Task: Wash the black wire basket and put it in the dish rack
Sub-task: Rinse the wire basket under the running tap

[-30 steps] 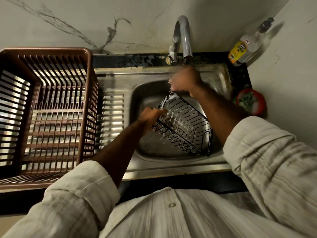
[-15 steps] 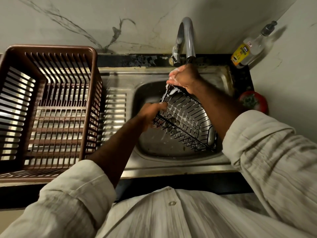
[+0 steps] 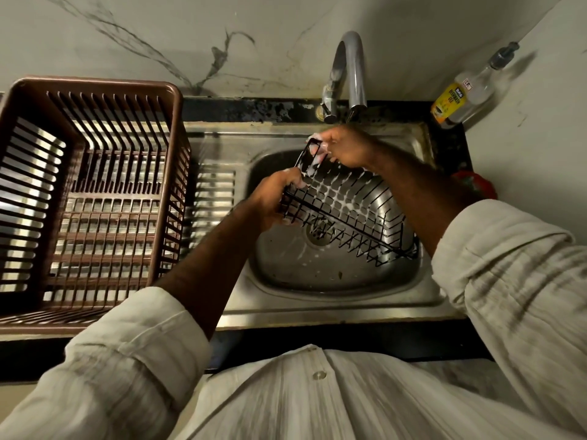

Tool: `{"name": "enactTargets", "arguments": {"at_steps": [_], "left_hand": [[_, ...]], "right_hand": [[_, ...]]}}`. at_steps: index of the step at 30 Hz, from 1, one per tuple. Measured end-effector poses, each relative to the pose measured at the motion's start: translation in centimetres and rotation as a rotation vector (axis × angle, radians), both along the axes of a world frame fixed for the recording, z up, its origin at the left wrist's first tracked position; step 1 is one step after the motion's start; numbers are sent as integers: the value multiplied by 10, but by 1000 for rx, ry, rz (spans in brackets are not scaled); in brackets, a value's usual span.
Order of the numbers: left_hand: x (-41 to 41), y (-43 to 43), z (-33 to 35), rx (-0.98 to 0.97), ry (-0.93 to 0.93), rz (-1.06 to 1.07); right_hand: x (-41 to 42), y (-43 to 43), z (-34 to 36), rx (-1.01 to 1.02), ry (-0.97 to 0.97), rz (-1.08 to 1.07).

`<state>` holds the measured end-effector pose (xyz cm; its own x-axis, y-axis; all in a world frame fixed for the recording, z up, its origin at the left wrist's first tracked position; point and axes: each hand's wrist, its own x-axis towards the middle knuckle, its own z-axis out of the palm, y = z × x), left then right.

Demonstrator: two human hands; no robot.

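Black wire basket (image 3: 346, 204) raised since a second ago, sudsy | left hand (image 3: 273, 198) grips side rim | right hand (image 3: 346, 147) pinches corner just above | rinse, dish rack (image 3: 95, 85) pending

The dish rack (image 3: 95, 83) stands open-topped; the tap (image 3: 352, 58) overhangs the sink (image 3: 317, 309).

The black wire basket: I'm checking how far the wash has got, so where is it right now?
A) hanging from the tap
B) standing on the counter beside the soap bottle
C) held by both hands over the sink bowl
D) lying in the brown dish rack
C: the left hand and right hand both grip the foamy black wire basket over the sink bowl, apart from the dish rack at the left.
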<state>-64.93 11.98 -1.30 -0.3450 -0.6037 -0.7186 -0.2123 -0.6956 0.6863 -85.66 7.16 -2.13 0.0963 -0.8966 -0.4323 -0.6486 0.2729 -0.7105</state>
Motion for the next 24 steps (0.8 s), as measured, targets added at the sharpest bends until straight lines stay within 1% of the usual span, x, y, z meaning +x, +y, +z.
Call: {"name": "enactTargets", "arguments": {"at_steps": [3,6,7,10,12,15,17,19,24], "left_hand": [[2,-1,-3,22,23,-7],[3,-2,-6,38,34,-41],[2,-2,-7,45,41,-52],[-1,-2,-8,71,68,-72],[-4,-2,-8,81,87,-76],[-6,-1,-7,105,106,-75],[-6,-1,-7,102,95,-78],[-5,0,-8,111,81,-70],[-3,2,-9,121,84,-81]], "right_hand": [[-12,6,10,38,17,0],[-17,10,17,3,15,20],[-17,11,18,-23,45,40],[-18,11,16,-155,216,85],[-18,7,17,-198,264,94],[-11,6,26,-122,250,116],[-6,7,29,-62,304,128],[-3,8,28,-50,333,78],[-5,7,32,-33,240,-42]]}}
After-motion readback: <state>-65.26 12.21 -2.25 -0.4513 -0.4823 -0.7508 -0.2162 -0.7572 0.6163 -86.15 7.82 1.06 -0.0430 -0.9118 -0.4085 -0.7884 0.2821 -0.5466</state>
